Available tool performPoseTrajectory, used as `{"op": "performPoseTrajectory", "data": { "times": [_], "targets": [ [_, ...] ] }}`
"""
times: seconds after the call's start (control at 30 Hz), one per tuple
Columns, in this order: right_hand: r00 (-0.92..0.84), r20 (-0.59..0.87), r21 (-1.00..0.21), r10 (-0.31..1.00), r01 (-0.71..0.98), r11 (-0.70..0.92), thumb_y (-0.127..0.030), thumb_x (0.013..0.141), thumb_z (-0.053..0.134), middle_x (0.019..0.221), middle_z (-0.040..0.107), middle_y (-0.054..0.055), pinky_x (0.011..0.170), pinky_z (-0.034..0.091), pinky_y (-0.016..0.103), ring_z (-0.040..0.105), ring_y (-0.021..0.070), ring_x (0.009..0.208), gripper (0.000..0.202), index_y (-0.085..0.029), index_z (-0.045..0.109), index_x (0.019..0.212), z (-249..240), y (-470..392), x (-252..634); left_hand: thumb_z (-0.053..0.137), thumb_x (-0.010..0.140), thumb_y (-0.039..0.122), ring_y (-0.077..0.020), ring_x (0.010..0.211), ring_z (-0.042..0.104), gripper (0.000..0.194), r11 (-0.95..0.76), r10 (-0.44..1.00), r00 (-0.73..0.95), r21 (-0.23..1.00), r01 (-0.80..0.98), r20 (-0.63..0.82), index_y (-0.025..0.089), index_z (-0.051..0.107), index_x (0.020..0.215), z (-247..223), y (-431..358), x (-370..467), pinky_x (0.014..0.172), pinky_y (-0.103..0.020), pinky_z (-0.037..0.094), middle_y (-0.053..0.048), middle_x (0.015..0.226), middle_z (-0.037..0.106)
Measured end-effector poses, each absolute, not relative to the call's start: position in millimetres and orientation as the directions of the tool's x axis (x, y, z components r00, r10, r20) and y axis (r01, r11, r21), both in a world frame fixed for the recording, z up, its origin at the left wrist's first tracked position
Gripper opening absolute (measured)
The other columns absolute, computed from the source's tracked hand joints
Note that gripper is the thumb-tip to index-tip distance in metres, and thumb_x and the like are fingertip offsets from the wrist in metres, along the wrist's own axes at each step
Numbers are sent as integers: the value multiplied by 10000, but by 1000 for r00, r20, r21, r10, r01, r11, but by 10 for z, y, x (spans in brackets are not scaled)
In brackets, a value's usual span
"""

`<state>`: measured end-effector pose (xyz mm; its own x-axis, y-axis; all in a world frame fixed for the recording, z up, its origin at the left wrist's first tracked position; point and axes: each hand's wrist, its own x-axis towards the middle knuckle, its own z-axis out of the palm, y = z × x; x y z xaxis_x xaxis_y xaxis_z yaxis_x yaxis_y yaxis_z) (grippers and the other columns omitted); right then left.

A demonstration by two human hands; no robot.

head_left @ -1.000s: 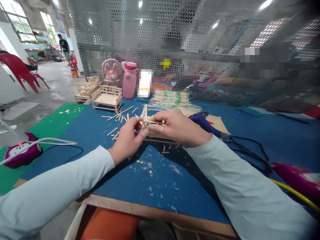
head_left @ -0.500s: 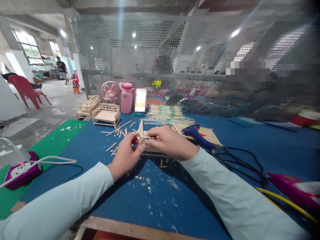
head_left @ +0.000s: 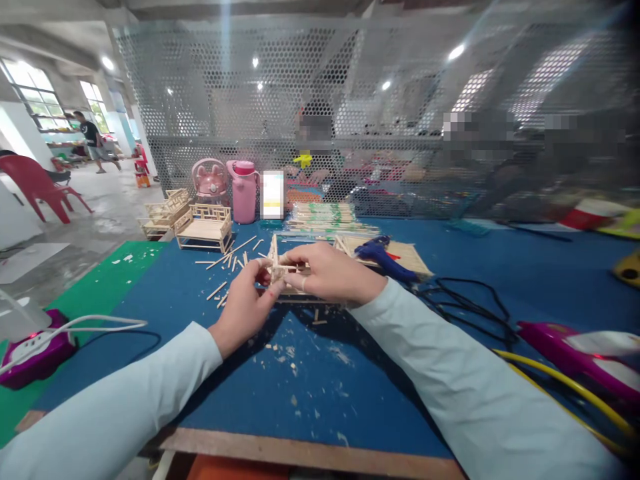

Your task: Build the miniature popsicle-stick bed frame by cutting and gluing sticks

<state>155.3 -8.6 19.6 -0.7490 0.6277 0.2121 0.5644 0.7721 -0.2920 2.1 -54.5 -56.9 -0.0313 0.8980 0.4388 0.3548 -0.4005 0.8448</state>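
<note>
A miniature wooden bench (head_left: 318,293), built of thin sticks, rests on the blue tabletop, partly hidden by my hands. My left hand (head_left: 245,303) is closed around the upright sticks at its left end. From the other side my right hand (head_left: 336,273) pinches a thin wooden stick (head_left: 291,268) against that same end. The fingertips of both hands nearly meet there. Just right of the bench lies a blue glue gun (head_left: 387,259) on a flat slatted wooden panel (head_left: 415,259).
Finished miniature benches (head_left: 204,230) stand back left, near loose sticks (head_left: 217,291) and a pink flask (head_left: 244,193). Bundled sticks (head_left: 323,219) lie before a perforated metal screen (head_left: 200,100). Purple power strips (head_left: 40,343) and black cables (head_left: 465,300) flank the work. A person (head_left: 93,141) is far left.
The view has shifted slightly, so the table contents appear a little further left and higher. Both hands keep their hold at the bench's left end. The distant person has changed stance, legs now apart.
</note>
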Motion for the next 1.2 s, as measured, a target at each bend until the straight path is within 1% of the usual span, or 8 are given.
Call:
{"op": "performPoseTrajectory", "data": {
  "times": [0.37,0.53,0.67,0.77,0.9,1.03,1.13,1.2],
  "targets": [
    [-744,159,-298,649,590,750,-260,745,548,800,667,46,573,323,233,530,128,657,183,-158,652,855,219,-128,1523,564,802,235,-122,748,537,225,-393,897,-42,837,382,441,150,513,1004,-561,-545,36,630,-234,449,-22,830,556],
    [-712,144,-345,688,615,709,-387,742,601,751,650,34,583,351,251,529,135,648,276,-151,670,868,381,-152,1609,566,799,242,-118,739,521,253,-389,900,-42,842,375,434,142,507,1024,-568,-536,24,621,-230,447,-20,825,533],
    [-559,471,-448,683,515,731,-443,792,539,772,635,39,630,387,288,532,147,684,311,-161,654,858,579,-186,1754,611,762,260,-121,766,505,389,-357,922,-29,875,326,387,154,458,1103,-583,-550,6,635,-238,457,-16,855,514],
    [-267,760,-508,593,326,798,-389,837,506,771,604,6,631,396,299,522,137,664,219,-220,624,911,658,-255,1812,673,700,252,-144,843,518,535,-342,933,2,884,318,360,174,420,1164,-581,-581,-34,666,-252,472,-34,924,525],
    [34,866,-487,499,283,826,-245,813,583,734,569,-13,632,397,307,507,140,635,36,-257,613,828,567,-452,1906,635,731,239,-161,888,525,508,-382,900,-55,843,378,432,178,423,1189,-537,-569,-156,687,-276,478,-83,1062,537],
    [-44,712,-670,700,253,698,-341,923,399,503,469,-11,537,360,288,437,126,512,451,-219,431,490,170,-813,1982,526,829,264,-151,863,542,267,-523,732,-258,763,381,630,164,503,1075,-484,-519,-255,713,-283,477,-82,1029,563],
    [-260,399,-889,879,125,440,-475,916,360,411,388,-31,431,294,267,347,98,403,531,-211,393,457,-208,-1071,1863,450,889,313,-158,901,550,232,-661,579,-289,646,382,763,175,523,1060,-484,-600,-182,800,-313,464,-76,1030,568],
    [-203,303,-946,931,54,319,-502,884,423,468,460,-28,444,330,255,385,91,421,471,-196,489,533,-393,-1178,1697,379,921,352,-183,998,539,291,-717,540,-249,594,364,804,191,503,1128,-504,-734,-54,866,-344,445,-90,1109,551]
  ]
}}
